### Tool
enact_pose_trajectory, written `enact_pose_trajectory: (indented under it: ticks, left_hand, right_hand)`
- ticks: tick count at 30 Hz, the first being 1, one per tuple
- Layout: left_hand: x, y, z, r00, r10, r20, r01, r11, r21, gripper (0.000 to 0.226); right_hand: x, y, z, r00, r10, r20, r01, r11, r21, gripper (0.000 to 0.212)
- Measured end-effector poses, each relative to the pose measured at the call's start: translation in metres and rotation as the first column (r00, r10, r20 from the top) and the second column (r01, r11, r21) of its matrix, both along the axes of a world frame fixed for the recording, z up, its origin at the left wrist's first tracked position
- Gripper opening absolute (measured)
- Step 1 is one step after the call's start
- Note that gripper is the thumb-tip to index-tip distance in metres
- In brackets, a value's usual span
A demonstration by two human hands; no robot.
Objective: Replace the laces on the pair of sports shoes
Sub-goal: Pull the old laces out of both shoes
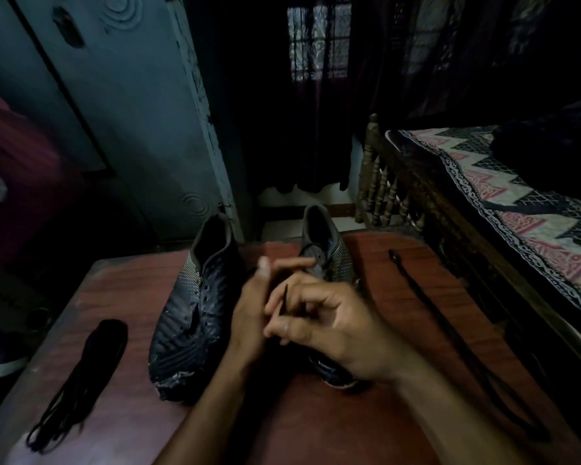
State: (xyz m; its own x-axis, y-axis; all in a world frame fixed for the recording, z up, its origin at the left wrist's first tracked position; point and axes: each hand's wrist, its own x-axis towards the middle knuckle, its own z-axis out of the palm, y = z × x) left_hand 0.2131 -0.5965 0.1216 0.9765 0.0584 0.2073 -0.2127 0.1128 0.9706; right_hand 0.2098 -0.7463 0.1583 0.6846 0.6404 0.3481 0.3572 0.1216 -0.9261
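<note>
Right grip (319, 317) pinches lace tip (284, 295); left grip (262, 297) loosely curled; reddish table (316, 427), bed (517, 203) beside.

Your two shoes (195, 310) are black, with fine pale dotted and ribbed patterning (the toe is scuffed whitish), and they stand on a reddish-brown wood-grain table (121, 391). Your lace bundle (81, 380) is black; the bedspread (517, 209) shows pink, black and cream zigzags.
</note>
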Motion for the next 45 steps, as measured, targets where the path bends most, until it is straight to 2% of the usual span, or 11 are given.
enact_pose_trajectory:
  ticks: [3, 5, 8, 10, 11, 13, 17, 25, 32, 41, 45]
  left_hand:
    - [0.005, 0.013, 0.002, 0.995, 0.030, -0.095, -0.034, 0.998, -0.047, 0.077]
    - [0.007, 0.015, 0.000, 0.991, 0.127, -0.036, -0.120, 0.978, 0.170, 0.072]
    - [0.005, 0.013, -0.009, 0.940, 0.257, 0.225, -0.341, 0.710, 0.616, 0.035]
    - [0.004, 0.009, -0.010, 0.882, 0.309, 0.357, -0.468, 0.468, 0.750, 0.025]
    - [0.004, 0.004, -0.009, 0.865, 0.315, 0.390, -0.495, 0.420, 0.761, 0.023]
    - [0.004, -0.006, -0.011, 0.881, 0.277, 0.384, -0.473, 0.467, 0.747, 0.029]
    - [0.006, -0.021, -0.019, 0.932, 0.167, 0.321, -0.357, 0.575, 0.736, 0.042]
    - [0.007, -0.021, -0.017, 0.946, 0.170, 0.277, -0.322, 0.604, 0.729, 0.048]
    - [0.004, -0.022, -0.017, 0.947, 0.142, 0.287, -0.315, 0.573, 0.757, 0.052]
    - [0.004, -0.019, -0.016, 0.921, 0.141, 0.362, -0.380, 0.523, 0.763, 0.035]
    - [0.007, -0.019, -0.017, 0.910, 0.138, 0.391, -0.406, 0.490, 0.772, 0.018]
  right_hand:
    - [-0.005, 0.007, -0.008, 0.950, -0.058, 0.307, 0.120, 0.975, -0.189, 0.024]
    - [-0.004, 0.005, -0.009, 0.896, -0.108, 0.430, 0.214, 0.955, -0.207, 0.032]
    - [0.010, -0.006, -0.010, 0.790, -0.321, 0.522, 0.426, 0.900, -0.090, 0.028]
    - [0.028, -0.020, -0.014, 0.690, -0.511, 0.512, 0.621, 0.782, -0.055, 0.014]
    - [0.037, -0.027, -0.018, 0.642, -0.573, 0.510, 0.697, 0.713, -0.077, 0.010]
    - [0.052, -0.036, -0.030, 0.596, -0.598, 0.537, 0.760, 0.635, -0.136, 0.019]
    - [0.062, -0.036, -0.042, 0.618, -0.503, 0.604, 0.731, 0.651, -0.206, 0.034]
    - [0.058, -0.027, -0.038, 0.566, -0.513, 0.645, 0.774, 0.600, -0.202, 0.008]
    - [0.053, -0.024, -0.038, 0.614, -0.492, 0.617, 0.745, 0.618, -0.249, 0.016]
    - [0.054, -0.025, -0.043, 0.698, -0.522, 0.490, 0.638, 0.764, -0.094, 0.012]
    - [0.055, -0.025, -0.045, 0.768, -0.604, 0.212, 0.628, 0.776, -0.063, 0.017]
